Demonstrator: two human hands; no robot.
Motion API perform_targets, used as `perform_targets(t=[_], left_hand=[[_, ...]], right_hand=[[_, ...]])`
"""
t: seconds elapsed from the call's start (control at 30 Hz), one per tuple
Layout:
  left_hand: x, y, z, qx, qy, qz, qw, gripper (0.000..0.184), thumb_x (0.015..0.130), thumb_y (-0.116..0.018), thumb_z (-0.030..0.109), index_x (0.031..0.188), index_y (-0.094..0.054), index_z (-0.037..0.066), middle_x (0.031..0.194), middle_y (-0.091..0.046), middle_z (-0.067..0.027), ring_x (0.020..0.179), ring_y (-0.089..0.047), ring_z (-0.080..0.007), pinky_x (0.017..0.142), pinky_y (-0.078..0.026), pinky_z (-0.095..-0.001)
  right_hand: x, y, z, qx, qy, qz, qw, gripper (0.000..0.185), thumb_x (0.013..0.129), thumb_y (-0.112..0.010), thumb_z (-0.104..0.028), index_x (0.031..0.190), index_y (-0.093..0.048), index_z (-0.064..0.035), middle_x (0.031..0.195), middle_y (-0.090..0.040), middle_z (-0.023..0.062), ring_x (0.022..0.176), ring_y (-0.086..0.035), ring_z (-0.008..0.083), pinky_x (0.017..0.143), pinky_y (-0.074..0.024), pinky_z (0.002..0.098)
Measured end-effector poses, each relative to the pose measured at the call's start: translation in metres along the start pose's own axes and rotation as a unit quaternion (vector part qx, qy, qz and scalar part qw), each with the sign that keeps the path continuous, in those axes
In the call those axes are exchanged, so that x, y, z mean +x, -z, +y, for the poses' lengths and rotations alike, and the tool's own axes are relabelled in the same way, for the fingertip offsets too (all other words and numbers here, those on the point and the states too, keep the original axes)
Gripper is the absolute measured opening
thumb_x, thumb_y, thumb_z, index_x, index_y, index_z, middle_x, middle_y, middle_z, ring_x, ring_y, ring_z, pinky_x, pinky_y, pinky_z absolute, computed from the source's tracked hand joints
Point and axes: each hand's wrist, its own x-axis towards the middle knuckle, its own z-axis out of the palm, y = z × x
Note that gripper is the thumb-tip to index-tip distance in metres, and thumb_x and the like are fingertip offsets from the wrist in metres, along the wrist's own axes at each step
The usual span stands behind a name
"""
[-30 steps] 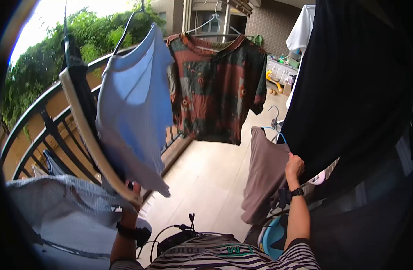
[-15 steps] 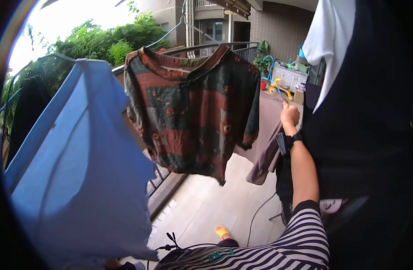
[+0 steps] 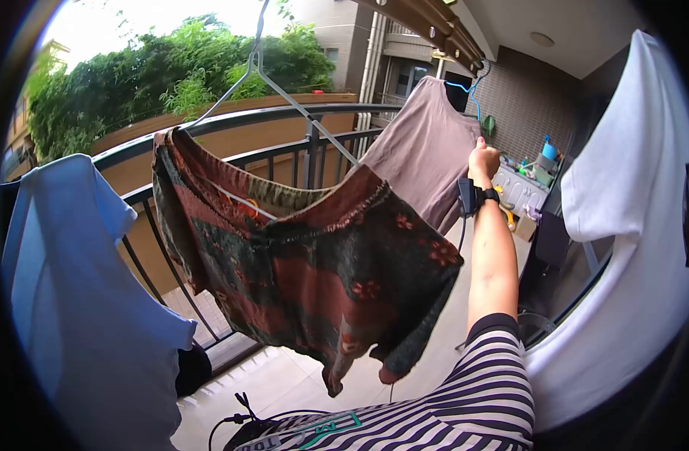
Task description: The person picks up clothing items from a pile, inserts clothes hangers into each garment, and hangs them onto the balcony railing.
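My right hand (image 3: 483, 161) is stretched forward, its fingers closed on the side edge of a mauve shirt (image 3: 426, 139). That shirt hangs from a blue hanger (image 3: 474, 92) under the overhead rail. A black band with a small box sits on my right wrist. Nearer to me, a patterned top (image 3: 307, 263) in rust red and dark green hangs on a grey wire hanger (image 3: 256, 64), left of my forearm. My left hand is out of view.
Pale blue garments (image 3: 89, 301) hang at the left, and a white garment (image 3: 622, 248) hangs at the right. A dark balcony railing (image 3: 313, 150) runs behind the clothes. Overhead is a brown drying rail (image 3: 427, 30). A white cabinet (image 3: 519, 189) with items on top stands at the far end.
The view has tilted up and come closer to the clothes. The mauve shirt, low beside my right hand before, now hangs up by the rail. The dark garment at right has left view.
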Motion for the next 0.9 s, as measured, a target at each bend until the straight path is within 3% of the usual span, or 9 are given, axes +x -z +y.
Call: perform_targets(t=[0.1,0.13,0.27,0.3,0.4,0.53,0.67,0.8,0.9], left_hand=[[0.007,-0.005,-0.003,0.012,0.015,0.012,1.0,0.064,0.08,-0.071,0.021,0.13,-0.038,-0.001,0.11,-0.058,-0.0166,0.091,-0.059,-0.0292,0.079,-0.05,-0.0411],[0.008,-0.006,-0.003,0.015,0.019,0.016,1.0,0.064,0.08,-0.071,0.021,0.13,-0.038,-0.001,0.11,-0.058,-0.0166,0.091,-0.059,-0.0293,0.079,-0.051,-0.0411],[0.005,0.002,-0.004,0.028,0.036,0.039,0.998,0.067,0.079,-0.072,0.022,0.132,-0.038,-0.001,0.11,-0.058,-0.0168,0.091,-0.06,-0.0298,0.079,-0.051,-0.041],[0.003,0.005,-0.005,0.031,0.038,0.043,0.998,0.068,0.079,-0.072,0.023,0.132,-0.037,-0.001,0.11,-0.059,-0.0168,0.091,-0.06,-0.0299,0.079,-0.051,-0.0409],[-0.015,0.032,-0.01,0.041,0.036,0.061,0.997,0.07,0.078,-0.072,0.023,0.133,-0.037,-0.001,0.111,-0.059,-0.0169,0.091,-0.06,-0.0302,0.078,-0.052,-0.0408],[-0.042,0.071,-0.003,0.072,0.024,0.072,0.995,0.072,0.078,-0.073,0.024,0.135,-0.037,-0.001,0.111,-0.059,-0.017,0.091,-0.061,-0.0306,0.078,-0.052,-0.0407],[-0.049,0.083,-0.014,0.072,0.009,0.082,0.994,0.075,0.077,-0.074,0.025,0.136,-0.036,-0.001,0.112,-0.06,-0.0171,0.09,-0.062,-0.0311,0.078,-0.052,-0.0406],[-0.027,0.103,-0.043,0.05,0.005,0.098,0.994,0.078,0.076,-0.074,0.026,0.138,-0.036,-0.002,0.112,-0.06,-0.0172,0.09,-0.062,-0.0315,0.078,-0.053,-0.0405],[-0.015,0.112,-0.084,0.021,-0.055,0.126,0.99,0.08,0.076,-0.075,0.027,0.139,-0.035,-0.002,0.113,-0.061,-0.0173,0.09,-0.063,-0.0319,0.078,-0.053,-0.0404]], right_hand=[[0.004,-0.043,0.003,0.0,0.017,-0.02,1.0,0.051,0.093,-0.05,-0.042,0.087,-0.069,0.005,0.093,-0.066,0.0289,0.091,-0.064,0.0432,0.079,-0.0499,0.0485],[-0.008,-0.044,-0.009,0.015,-0.034,-0.026,0.999,0.052,0.093,-0.051,-0.042,0.087,-0.068,0.0067,0.093,-0.065,0.0301,0.093,-0.064,0.0431,0.081,-0.0496,0.0481],[0.005,-0.071,-0.016,-0.019,-0.005,-0.044,0.999,0.052,0.091,-0.054,-0.042,0.089,-0.068,0.0075,0.095,-0.064,0.0312,0.095,-0.064,0.0422,0.081,-0.0495,0.049],[0.014,-0.08,-0.011,-0.039,0.023,-0.056,0.997,0.051,0.091,-0.055,-0.042,0.09,-0.068,0.0078,0.094,-0.064,0.0315,0.09,-0.067,0.0372,0.079,-0.0505,0.0468],[-0.026,-0.102,-0.033,-0.02,0.13,-0.035,0.991,0.049,0.091,-0.055,-0.041,0.094,-0.065,0.0066,0.097,-0.064,0.0301,0.092,-0.066,0.0361,0.08,-0.0503,0.0458],[-0.199,-0.134,-0.09,0.222,0.289,-0.09,0.927,0.046,0.091,-0.055,-0.04,0.099,-0.062,0.005,0.101,-0.062,0.0281,0.095,-0.065,0.0346,0.08,-0.0501,0.0445],[-0.461,-0.113,-0.129,0.403,0.314,-0.385,0.769,0.044,0.092,-0.055,-0.039,0.104,-0.059,0.0034,0.105,-0.061,0.0262,0.097,-0.064,0.0332,0.081,-0.0499,0.0432],[-0.671,-0.038,-0.143,0.382,0.294,-0.716,0.505,0.043,0.092,-0.055,-0.038,0.11,-0.056,0.0017,0.109,-0.06,0.0242,0.1,-0.062,0.0317,0.082,-0.0496,0.0419],[-0.757,0.011,-0.145,0.295,0.275,-0.861,0.31,0.043,0.093,-0.055,-0.037,0.114,-0.053,0.0005,0.111,-0.059,0.0227,0.102,-0.062,0.0306,0.083,-0.0495,0.041]])
